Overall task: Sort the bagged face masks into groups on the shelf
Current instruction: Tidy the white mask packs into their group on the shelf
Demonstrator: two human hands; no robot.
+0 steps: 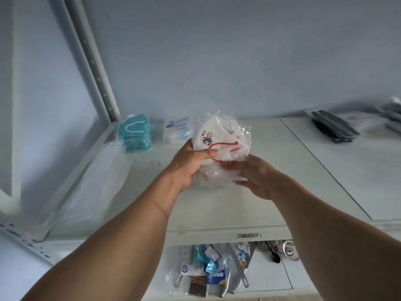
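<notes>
A: Left to right on the shelf (249, 203): teal mask stack (134, 135) at the back-left corner, looks like about four bags, edges blur so I can't be sure. Just beside it a bagged white mask with blue loops (176, 131), one or a few, can't tell.

B: And in hand?

A: White masks with red ear loops (219, 151), a bundle of bags, count unreadable through the crinkled plastic. Held upright above mid-shelf, long axis roughly vertical, cartoon print facing the person.

B: Grip?

A: Left hand (188, 164) wraps the bundle's left edge, thumb pinched across the front. Right hand (253, 177) has fingers fairly straight, pressed against the lower right side; supporting, not clamping.

B: Far right?

A: Dark mask pile (334, 127) at the back right, several bags, well apart from the hands.

B: So where does it go?

A: My guess: bare shelf between the blue-loop bag and the dark pile, straight ahead of the hands. Left hand carries it; right just steadies.
</notes>
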